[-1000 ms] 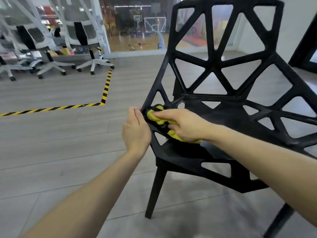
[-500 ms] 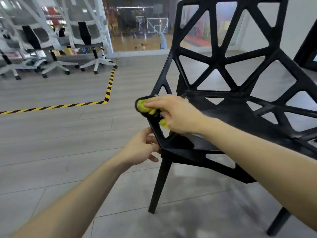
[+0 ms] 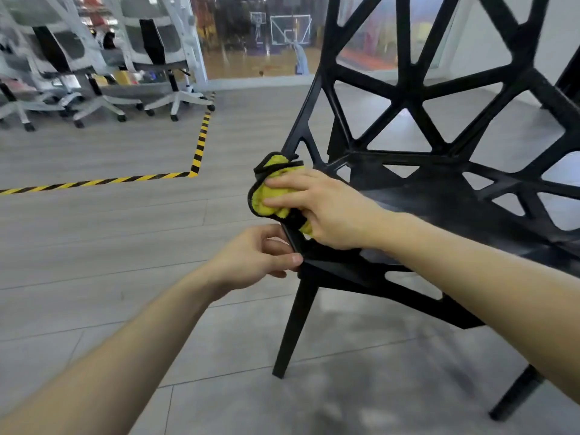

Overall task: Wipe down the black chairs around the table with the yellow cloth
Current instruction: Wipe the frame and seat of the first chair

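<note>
A black lattice chair [image 3: 417, 196] fills the right half of the view, its open-work back rising to the top edge. My right hand [image 3: 326, 208] presses a bunched yellow cloth with a black hem [image 3: 271, 193] against the chair's left side edge, near where the seat meets the back. My left hand [image 3: 260, 259] is just below, thumb and fingers pinching the seat's front-left corner above the front leg [image 3: 295, 321]. Part of the cloth is hidden under my right palm.
Grey plank floor spreads to the left, crossed by yellow-and-black hazard tape [image 3: 199, 149]. White office chairs on castors [image 3: 169, 58] stand at the far left. A glass wall [image 3: 260, 36] lies behind. Another dark piece of furniture [image 3: 569, 76] shows at the right edge.
My right hand slid the cloth up and outward along the chair's left edge. My left hand dropped from beside the cloth to the seat's front corner and took hold of it.
</note>
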Tool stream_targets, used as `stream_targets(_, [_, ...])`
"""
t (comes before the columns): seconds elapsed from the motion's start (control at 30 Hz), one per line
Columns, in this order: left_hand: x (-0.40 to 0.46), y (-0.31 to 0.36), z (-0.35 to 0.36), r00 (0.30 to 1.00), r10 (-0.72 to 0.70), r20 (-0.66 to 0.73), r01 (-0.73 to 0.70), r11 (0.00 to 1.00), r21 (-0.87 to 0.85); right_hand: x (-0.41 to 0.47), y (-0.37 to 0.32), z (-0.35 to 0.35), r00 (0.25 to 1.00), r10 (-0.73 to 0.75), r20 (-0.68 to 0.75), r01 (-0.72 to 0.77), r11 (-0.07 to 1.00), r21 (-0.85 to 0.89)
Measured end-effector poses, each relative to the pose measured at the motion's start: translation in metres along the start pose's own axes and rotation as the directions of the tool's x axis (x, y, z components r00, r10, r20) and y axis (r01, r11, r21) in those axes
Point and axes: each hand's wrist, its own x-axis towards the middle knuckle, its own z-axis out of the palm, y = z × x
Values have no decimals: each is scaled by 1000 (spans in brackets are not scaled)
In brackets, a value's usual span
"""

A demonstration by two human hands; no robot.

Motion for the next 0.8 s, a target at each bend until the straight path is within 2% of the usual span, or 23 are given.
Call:
stream_targets(0.07, [-3,-1,-10,997,-33,63,26,994,103,-22,2,-23,988,48,145,-43,998,-38])
stream_targets(0.13, [-1,-4,-21,998,-54,8,52,983,174,-37,8,-53,955,166,246,-148,985,-89])
stream_targets(0.2, [10,-7,-28,977,-61,-205,80,993,86,-29,10,-62,965,231,127,-225,972,-60])
stream_targets(0.27, [22,-3,-28,930,-83,-357,35,990,-140,-8,-2,-44,984,180,16,-180,984,7])
stream_targets(0.33, [33,4,-25,910,-77,-407,-59,948,-312,-4,-15,-23,990,122,65,-120,992,-34])
stream_targets(0.37, [37,8,-26,909,-62,-412,-92,934,-344,-14,-15,-20,991,92,95,-84,993,-80])
stream_targets(0.43, [42,16,-25,902,-18,-431,-137,936,-325,-45,-4,-27,980,73,185,-53,992,-114])
stream_targets(0.5, [47,22,-20,868,13,-496,-169,947,-271,-70,3,-41,963,144,226,-131,989,-72])
stream_targets(0.57, [51,25,-15,839,17,-543,-193,944,-268,-60,4,-42,979,175,100,-174,985,-19])
stream_targets(0.63, [53,24,-12,843,21,-538,-217,928,-304,-27,-11,-28,986,167,-22,-167,986,6])
stream_targets(0.7, [50,20,-16,848,21,-530,-229,915,-331,-12,-29,-5,992,125,-7,-125,992,-11])
stream_targets(0.8, [47,13,-23,871,18,-491,-204,923,-327,-58,-36,18,996,91,20,-90,995,-47])
